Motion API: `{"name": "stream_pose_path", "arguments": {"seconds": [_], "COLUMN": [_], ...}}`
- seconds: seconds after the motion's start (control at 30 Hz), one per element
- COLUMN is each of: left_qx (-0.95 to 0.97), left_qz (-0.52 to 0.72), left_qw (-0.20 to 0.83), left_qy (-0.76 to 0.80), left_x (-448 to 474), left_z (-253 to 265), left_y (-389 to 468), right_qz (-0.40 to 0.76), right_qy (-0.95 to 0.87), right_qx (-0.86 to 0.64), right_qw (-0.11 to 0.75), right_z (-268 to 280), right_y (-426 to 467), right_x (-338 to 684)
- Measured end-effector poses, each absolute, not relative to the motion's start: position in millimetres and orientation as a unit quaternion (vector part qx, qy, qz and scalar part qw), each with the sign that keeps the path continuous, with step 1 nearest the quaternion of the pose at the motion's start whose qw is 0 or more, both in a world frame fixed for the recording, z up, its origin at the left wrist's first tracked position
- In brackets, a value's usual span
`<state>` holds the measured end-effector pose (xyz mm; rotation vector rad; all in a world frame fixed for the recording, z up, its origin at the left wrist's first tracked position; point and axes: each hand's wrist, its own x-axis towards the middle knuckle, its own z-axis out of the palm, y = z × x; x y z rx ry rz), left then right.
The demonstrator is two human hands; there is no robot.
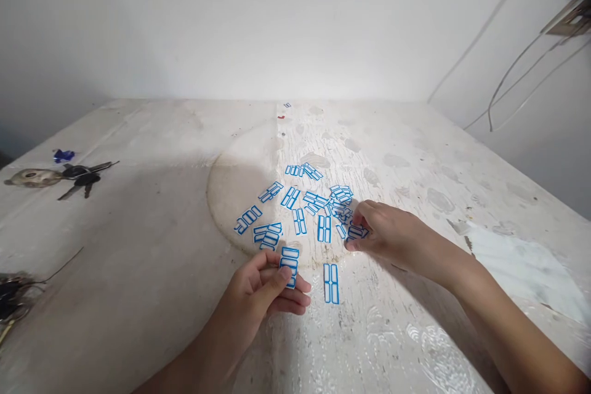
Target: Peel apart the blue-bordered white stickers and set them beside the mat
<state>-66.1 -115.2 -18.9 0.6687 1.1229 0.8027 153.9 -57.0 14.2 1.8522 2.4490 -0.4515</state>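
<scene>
Clasps one piece [290, 257] in the left hand [266, 286] and pinches a second piece [357, 232] in the right hand [392, 234], beside loose pieces [324, 229] strewn between the side edges of the counter [152, 271], short of its far edge, apart from keys [84, 177] near its left edge.

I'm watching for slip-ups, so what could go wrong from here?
The right hand is at the edge of overlapping blue-and-white pieces, so lifting one might drag others along. The left hand pinches a piece under its thumb; a loosened grip could drop it. The separate piece between the hands might get brushed aside.
</scene>
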Motion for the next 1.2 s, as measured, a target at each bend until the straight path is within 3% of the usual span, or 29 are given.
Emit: {"name": "stream_pose_path", "arguments": {"seconds": [0.17,0.37,0.53,0.63,0.9,1.2], "left_qx": [0.308,0.299,0.3,0.307,0.354,0.42], "left_qz": [0.358,0.354,0.362,0.362,0.371,0.399], "left_qw": [0.716,0.712,0.691,0.693,0.706,0.673], "left_qy": [0.514,0.528,0.548,0.542,0.489,0.459], "left_x": [-66,-64,-61,-61,-63,-64], "left_z": [-18,-14,-11,-12,-16,-16], "left_y": [-116,-116,-117,-118,-124,-131], "right_qz": [-0.142,-0.05,-0.042,-0.07,0.061,-0.103], "right_qy": [0.82,0.857,0.856,0.883,0.915,0.899], "right_qx": [0.554,0.511,0.446,0.337,0.286,0.309], "right_qw": [-0.005,-0.051,-0.258,-0.32,-0.28,-0.292], "right_z": [14,17,19,10,-18,-17], "right_y": [-60,-65,-76,-91,-109,-111], "right_x": [158,160,143,123,98,96]}}
